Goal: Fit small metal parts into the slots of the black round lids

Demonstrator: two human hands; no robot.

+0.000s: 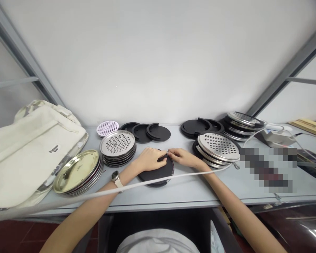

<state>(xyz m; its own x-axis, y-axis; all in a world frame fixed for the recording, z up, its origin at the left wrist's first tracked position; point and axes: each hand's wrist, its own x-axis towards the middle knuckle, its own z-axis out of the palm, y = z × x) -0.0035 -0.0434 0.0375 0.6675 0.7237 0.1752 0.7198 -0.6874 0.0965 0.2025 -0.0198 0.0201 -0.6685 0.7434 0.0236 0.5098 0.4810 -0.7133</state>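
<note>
One black disc [152,175] placed towards front edge of counter [189,191], presumably for two-handed reach; rim met by left hand [151,160] and right hand [185,157], fingers curled, gap and hold indiscernible.

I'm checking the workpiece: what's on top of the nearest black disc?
The left hand partly covers the black disc; the right hand is at its rim. A white cable crosses it in view. The surface they cover can't be seen.

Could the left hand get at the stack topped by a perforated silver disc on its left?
Likely yes: the stack stands beside the left hand, with nothing visible between them. The hand is at the black disc, though, so would probably have to leave that first.
</note>
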